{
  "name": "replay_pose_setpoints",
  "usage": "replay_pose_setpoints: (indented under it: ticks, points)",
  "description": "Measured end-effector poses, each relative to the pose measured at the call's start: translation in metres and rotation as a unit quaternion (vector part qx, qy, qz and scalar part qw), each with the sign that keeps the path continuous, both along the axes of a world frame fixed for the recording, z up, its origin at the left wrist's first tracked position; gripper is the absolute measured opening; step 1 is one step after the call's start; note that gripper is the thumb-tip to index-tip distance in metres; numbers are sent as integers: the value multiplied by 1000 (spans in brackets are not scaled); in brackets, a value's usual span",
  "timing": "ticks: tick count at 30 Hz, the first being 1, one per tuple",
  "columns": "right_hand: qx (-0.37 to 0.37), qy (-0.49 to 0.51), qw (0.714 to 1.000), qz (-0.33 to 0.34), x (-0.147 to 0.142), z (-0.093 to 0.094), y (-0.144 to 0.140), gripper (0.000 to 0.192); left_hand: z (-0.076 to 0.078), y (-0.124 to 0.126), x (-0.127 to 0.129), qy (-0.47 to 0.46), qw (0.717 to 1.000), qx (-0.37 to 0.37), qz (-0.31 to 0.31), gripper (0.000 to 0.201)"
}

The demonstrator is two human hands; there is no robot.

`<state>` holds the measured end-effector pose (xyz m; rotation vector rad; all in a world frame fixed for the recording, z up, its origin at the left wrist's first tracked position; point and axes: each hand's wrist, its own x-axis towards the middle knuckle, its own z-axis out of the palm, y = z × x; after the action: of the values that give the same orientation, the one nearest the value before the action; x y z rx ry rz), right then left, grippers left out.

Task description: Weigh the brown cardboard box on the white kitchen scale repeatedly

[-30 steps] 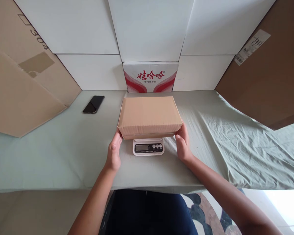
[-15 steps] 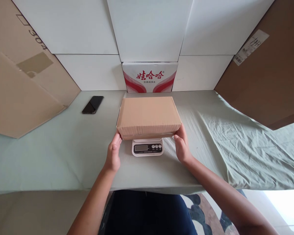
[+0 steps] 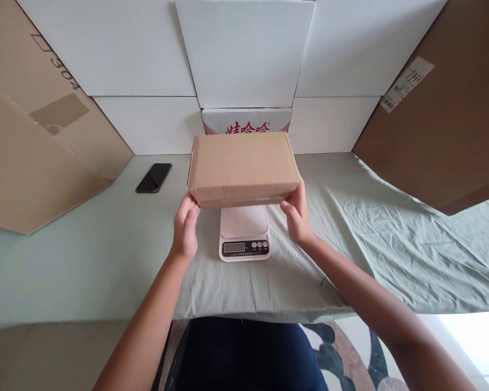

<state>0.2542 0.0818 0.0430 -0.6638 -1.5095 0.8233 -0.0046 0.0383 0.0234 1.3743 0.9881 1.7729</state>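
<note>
Rising above the digital scale (image 3: 244, 239), the cardboard box (image 3: 244, 165) has bared part of the weighing platform (image 3: 244, 221), apparently unloading it; left hand (image 3: 186, 228) and right hand (image 3: 297, 215) hold the box, each grip at a near corner.

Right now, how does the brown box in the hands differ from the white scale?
The box is brown; the scale is white with a dark panel. The box looks wider than the scale. The left hand and right hand hold the box, while the scale sits on the cloth. Both have flat-looking tops.
</note>
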Motion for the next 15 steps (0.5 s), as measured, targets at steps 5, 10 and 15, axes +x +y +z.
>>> replay_pose_setpoints:
  ticks: [5,10,15]
  points:
    - [1,6,1000,-12,-18,-4,67,90,-6,78,-1,-33,999,7,19,62]
    - [-59,3,998,-21,-23,-41,100,100,-41,114,-5,-75,993,-90,30,73]
    - [-99,-5,995,-16,-16,-48,100,98,-53,119,-11,-98,987,-123,-14,78]
